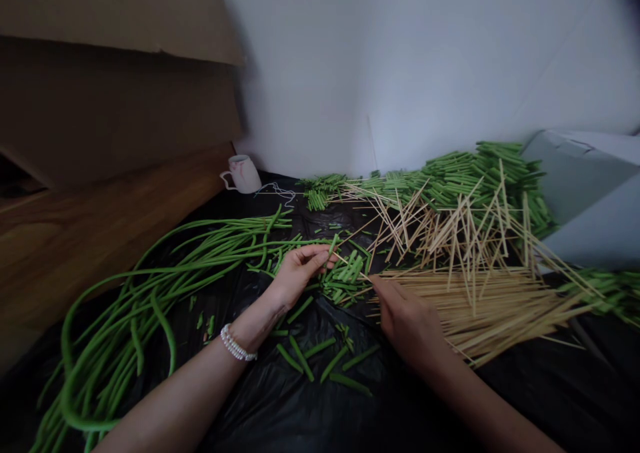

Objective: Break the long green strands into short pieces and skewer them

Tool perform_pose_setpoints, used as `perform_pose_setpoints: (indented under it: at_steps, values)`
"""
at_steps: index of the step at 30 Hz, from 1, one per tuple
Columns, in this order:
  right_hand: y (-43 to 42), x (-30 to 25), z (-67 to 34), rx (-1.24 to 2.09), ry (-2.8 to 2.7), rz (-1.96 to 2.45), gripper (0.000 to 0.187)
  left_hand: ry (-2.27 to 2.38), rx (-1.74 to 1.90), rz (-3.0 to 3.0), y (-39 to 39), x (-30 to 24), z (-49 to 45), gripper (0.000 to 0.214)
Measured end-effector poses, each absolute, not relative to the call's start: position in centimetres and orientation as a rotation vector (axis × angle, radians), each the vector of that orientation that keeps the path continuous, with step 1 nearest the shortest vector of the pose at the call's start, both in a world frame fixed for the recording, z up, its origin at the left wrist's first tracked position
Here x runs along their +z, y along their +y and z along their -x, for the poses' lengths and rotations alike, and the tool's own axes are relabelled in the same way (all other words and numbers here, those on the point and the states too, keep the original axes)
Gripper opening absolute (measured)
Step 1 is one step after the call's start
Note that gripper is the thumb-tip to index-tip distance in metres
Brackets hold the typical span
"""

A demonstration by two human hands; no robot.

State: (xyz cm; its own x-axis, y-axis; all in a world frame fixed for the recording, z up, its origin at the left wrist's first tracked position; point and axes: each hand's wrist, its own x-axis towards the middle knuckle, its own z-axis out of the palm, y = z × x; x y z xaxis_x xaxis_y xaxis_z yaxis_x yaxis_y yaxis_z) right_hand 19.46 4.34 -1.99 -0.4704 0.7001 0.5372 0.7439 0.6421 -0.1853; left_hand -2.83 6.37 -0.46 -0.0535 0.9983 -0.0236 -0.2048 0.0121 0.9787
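My left hand [299, 269] is closed in a pinch on a short piece of green bean [332, 245], at the middle of the black sheet. My right hand [407, 323] is closed on a thin bamboo skewer [353, 269] whose tip points at that bean piece. A small heap of cut bean pieces [345, 278] lies between the two hands. More cut pieces [320, 358] are scattered in front of my wrists. A white bead bracelet [236, 346] is on my left wrist.
Long uncut green beans [150, 293] sprawl on the left. A pile of loose bamboo skewers [500, 299] lies right, with skewered beans [475, 173] stacked behind. A white cup [243, 173] stands by the wall. Cardboard box [115, 73] and wooden surface [75, 239] at left; grey box [590, 193] at right.
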Motion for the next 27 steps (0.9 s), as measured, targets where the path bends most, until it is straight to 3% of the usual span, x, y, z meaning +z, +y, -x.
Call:
perform_pose_setpoints:
  at_steps: [27]
  values:
    - [3.82,-1.83,-19.19,-0.122,-2.274,1.089,0.040,1.041,1.233,-0.745,6.44,0.25,3.07,0.023]
